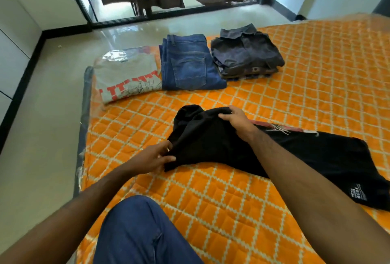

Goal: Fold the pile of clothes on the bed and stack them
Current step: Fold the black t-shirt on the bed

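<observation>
Denim-clad knee (135, 232) at bottom centre. Mid-frame on the orange quilted bed (316, 78): black garment (211, 137), left hand (155, 158) pinching its near edge, right hand (236, 119) gripping its far fold. Beyond, upper centre: grey T-shirt (124, 76), folded jeans (190, 65), dark stack (244, 53).

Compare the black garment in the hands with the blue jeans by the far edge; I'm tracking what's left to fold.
The black garment is spread out and rumpled, gripped by the left hand and right hand; the blue jeans lie folded into a neat rectangle, untouched. The garment is near, the jeans far. Both rest on the orange mattress.
</observation>
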